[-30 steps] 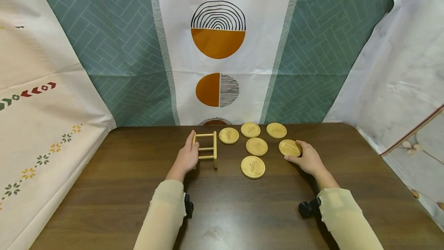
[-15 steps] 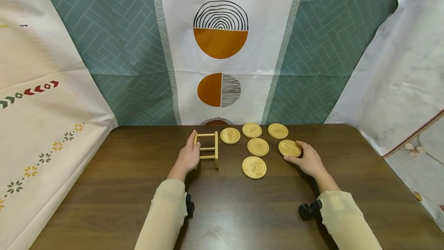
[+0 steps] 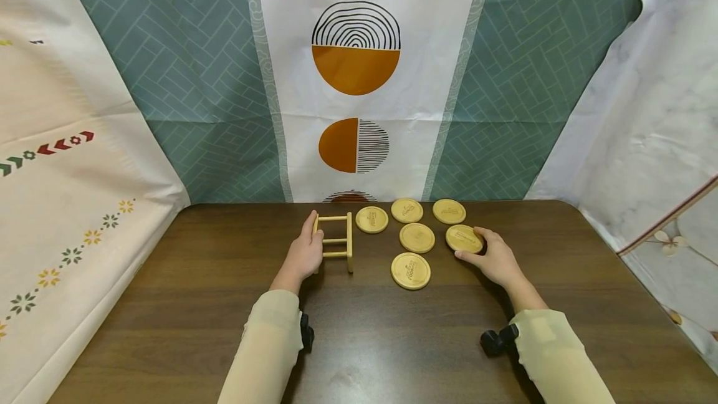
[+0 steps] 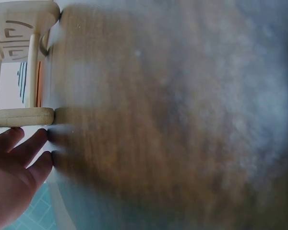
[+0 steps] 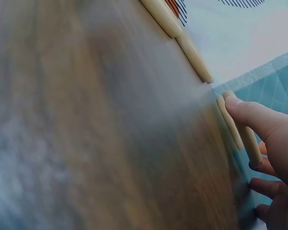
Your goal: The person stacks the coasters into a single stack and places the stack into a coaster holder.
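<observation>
A small pale wooden coaster holder (image 3: 335, 240), with two side panels joined by rods, stands on the dark table. My left hand (image 3: 303, 253) grips its left panel, the thumb over the inner side. In the left wrist view, fingers (image 4: 33, 148) lie along the outside of that panel, and the far panel (image 4: 21, 28) has a cut-out pattern. My right hand (image 3: 495, 259) pinches a round wooden coaster (image 3: 463, 239) by its right edge. In the right wrist view the thumb (image 5: 252, 112) presses on this coaster (image 5: 249, 143), with fingers behind it.
Several more round coasters lie flat between the hands: a front one (image 3: 411, 271), a middle one (image 3: 417, 238), and others at the back, including one (image 3: 449, 211) just behind the held coaster. A patterned cloth (image 3: 359, 98) hangs at the back edge of the table (image 3: 359, 341).
My right hand has shifted slightly left with the coaster it pinches. The left hand and the holder stay in place.
</observation>
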`<action>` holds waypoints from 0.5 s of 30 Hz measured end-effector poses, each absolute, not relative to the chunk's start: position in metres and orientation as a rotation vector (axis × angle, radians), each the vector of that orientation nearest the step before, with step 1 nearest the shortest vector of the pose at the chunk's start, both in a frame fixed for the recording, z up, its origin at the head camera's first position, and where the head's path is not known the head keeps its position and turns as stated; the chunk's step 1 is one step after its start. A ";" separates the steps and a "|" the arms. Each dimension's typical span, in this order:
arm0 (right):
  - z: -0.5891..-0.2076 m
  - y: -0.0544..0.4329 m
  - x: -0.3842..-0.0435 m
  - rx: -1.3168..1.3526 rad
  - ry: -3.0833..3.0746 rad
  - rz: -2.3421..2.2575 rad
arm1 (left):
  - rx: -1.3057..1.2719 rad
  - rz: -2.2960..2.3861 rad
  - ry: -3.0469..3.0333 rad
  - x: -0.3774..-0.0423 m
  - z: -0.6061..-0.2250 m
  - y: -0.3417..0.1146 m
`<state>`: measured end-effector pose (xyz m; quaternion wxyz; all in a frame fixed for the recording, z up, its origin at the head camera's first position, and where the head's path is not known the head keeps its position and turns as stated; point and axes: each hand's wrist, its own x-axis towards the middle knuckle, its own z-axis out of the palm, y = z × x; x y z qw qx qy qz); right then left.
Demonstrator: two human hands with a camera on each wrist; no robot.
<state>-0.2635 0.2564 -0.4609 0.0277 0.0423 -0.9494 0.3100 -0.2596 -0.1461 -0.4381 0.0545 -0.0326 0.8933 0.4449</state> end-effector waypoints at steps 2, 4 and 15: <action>-0.461 0.256 -0.264 0.140 -2.931 0.956 | -0.100 1.353 2.710 -0.259 -0.438 -0.146; -0.461 0.255 -0.263 0.145 -2.931 0.961 | -0.102 1.357 2.708 -0.259 -0.437 -0.146; -0.456 0.247 -0.262 0.205 -2.905 0.984 | -0.102 1.357 2.710 -0.259 -0.437 -0.146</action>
